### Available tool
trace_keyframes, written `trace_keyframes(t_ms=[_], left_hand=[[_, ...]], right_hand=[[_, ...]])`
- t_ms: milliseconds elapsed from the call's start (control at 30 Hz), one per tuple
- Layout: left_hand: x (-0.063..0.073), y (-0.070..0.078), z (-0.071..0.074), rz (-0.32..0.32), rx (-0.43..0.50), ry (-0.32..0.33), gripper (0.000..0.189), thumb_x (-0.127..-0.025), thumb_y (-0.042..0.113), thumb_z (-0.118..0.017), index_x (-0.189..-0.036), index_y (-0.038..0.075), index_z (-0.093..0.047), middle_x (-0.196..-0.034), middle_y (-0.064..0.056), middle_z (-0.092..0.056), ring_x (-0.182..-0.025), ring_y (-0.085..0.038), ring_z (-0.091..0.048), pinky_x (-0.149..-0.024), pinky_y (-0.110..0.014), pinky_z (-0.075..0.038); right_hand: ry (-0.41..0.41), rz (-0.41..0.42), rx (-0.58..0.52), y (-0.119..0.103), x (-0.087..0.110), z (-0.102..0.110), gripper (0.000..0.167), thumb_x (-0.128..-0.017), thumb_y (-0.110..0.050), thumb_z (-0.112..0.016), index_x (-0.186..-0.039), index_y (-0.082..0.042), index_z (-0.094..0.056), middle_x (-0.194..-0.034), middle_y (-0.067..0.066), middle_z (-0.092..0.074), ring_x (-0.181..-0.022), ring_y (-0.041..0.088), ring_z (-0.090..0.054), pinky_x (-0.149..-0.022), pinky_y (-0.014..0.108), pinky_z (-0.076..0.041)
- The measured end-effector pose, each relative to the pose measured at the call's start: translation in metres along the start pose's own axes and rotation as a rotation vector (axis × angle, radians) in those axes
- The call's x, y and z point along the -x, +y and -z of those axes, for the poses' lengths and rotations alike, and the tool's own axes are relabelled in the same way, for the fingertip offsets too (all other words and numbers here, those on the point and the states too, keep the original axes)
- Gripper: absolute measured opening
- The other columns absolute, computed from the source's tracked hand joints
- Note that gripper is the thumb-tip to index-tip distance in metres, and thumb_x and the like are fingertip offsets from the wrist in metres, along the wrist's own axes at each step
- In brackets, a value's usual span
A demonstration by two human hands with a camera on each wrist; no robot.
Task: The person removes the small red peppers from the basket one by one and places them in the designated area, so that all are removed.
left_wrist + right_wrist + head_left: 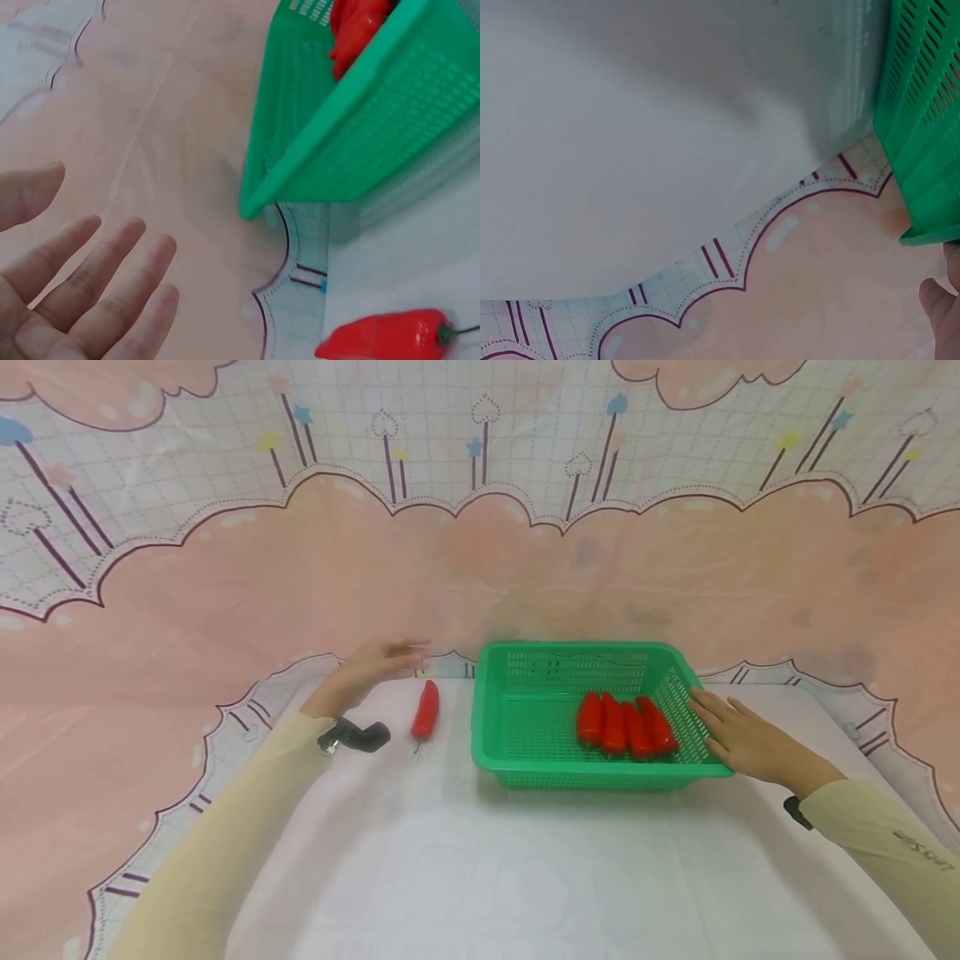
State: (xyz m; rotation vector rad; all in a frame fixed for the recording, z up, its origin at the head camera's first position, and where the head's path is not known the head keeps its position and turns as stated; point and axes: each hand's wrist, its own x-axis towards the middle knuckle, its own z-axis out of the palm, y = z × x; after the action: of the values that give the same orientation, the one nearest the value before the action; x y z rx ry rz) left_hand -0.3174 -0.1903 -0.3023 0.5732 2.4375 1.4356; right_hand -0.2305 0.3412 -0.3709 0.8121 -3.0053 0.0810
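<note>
A single red chili pepper [425,712] with a thin green stem lies on the white table, left of the green plastic basket [487,727]. Several red peppers [613,725] lie side by side in the basket's right half. My left hand [375,664] hovers above and to the left of the lone pepper; in the left wrist view its fingers [112,300] are spread, with nothing between them. At the basket's right rim, my right hand [750,739] lies with its fingers extended along the edge. Only a bit of that hand [941,300] appears in the right wrist view.
The white table [480,877] extends in front of the basket. Behind it hangs a pink and white patterned cloth [375,577], which also runs along both sides. A black strap [352,735] is worn on the left wrist.
</note>
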Motion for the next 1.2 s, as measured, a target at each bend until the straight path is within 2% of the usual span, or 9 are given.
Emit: trace_keyframes(t_ms=[233,367,567,667,800,900,1200], left_hand=[[-0.013,0.028,-0.022,-0.053,-0.082,0.029,0.052,-0.095,0.023,-0.055,-0.144,0.016,-0.039,-0.143,-0.011,-0.047,-0.131,-0.029,-0.046,-0.109,-0.05,-0.037],[-0.023,0.045,-0.038,-0.069,-0.079,0.038,0.052,-0.094,0.02,-0.055,-0.144,0.015,-0.039,-0.141,-0.012,-0.049,-0.131,-0.03,-0.046,-0.11,-0.049,-0.036],[-0.041,0.063,-0.062,-0.07,-0.066,-0.005,0.051,-0.095,0.023,-0.055,-0.142,0.012,-0.04,-0.142,-0.012,-0.048,-0.131,-0.029,-0.046,-0.11,-0.046,-0.037],[-0.053,0.065,-0.074,-0.084,-0.048,-0.029,0.051,-0.094,0.023,-0.056,-0.141,0.011,-0.041,-0.141,-0.012,-0.049,-0.131,-0.028,-0.045,-0.11,-0.044,-0.037],[-0.069,0.065,-0.089,-0.106,-0.082,-0.049,0.049,-0.093,0.023,-0.058,-0.138,0.009,-0.045,-0.138,-0.014,-0.051,-0.13,-0.028,-0.046,-0.11,-0.046,-0.037],[-0.08,0.063,-0.099,-0.099,-0.1,-0.072,0.049,-0.093,0.023,-0.058,-0.137,0.007,-0.045,-0.137,-0.017,-0.051,-0.13,-0.03,-0.045,-0.111,-0.047,-0.035],[-0.107,0.058,-0.12,-0.058,-0.049,-0.113,0.05,-0.093,0.02,-0.057,-0.138,0.004,-0.044,-0.138,-0.017,-0.051,-0.129,-0.03,-0.047,-0.11,-0.043,-0.037]], right_hand=[[0.005,0.002,-0.003,0.0,0.002,0.0,0.057,-0.096,-0.02,-0.044,-0.142,0.009,-0.027,-0.151,0.028,-0.023,-0.14,0.04,-0.02,-0.12,0.047,0.002],[0.012,0.006,-0.004,0.0,0.002,0.001,0.056,-0.097,-0.02,-0.044,-0.142,0.009,-0.027,-0.15,0.028,-0.023,-0.14,0.041,-0.02,-0.12,0.045,0.004],[-0.001,-0.006,-0.007,0.0,0.001,0.003,0.057,-0.097,-0.02,-0.043,-0.142,0.009,-0.027,-0.151,0.028,-0.022,-0.14,0.042,-0.02,-0.12,0.05,-0.001],[-0.009,-0.007,-0.014,0.0,0.0,0.003,0.057,-0.097,-0.02,-0.043,-0.143,0.009,-0.026,-0.151,0.028,-0.021,-0.14,0.042,-0.02,-0.12,0.05,-0.001],[-0.012,-0.014,-0.018,0.0,-0.001,0.002,0.057,-0.096,-0.02,-0.043,-0.143,0.009,-0.027,-0.151,0.028,-0.021,-0.139,0.043,-0.02,-0.12,0.051,-0.002],[-0.019,-0.021,-0.019,0.0,-0.001,0.002,0.057,-0.096,-0.019,-0.043,-0.143,0.009,-0.027,-0.151,0.028,-0.021,-0.139,0.043,-0.02,-0.12,0.051,-0.003],[-0.039,-0.04,-0.023,-0.001,-0.002,0.004,0.058,-0.096,-0.021,-0.043,-0.143,0.008,-0.026,-0.152,0.028,-0.021,-0.14,0.043,-0.019,-0.118,0.055,-0.008]])
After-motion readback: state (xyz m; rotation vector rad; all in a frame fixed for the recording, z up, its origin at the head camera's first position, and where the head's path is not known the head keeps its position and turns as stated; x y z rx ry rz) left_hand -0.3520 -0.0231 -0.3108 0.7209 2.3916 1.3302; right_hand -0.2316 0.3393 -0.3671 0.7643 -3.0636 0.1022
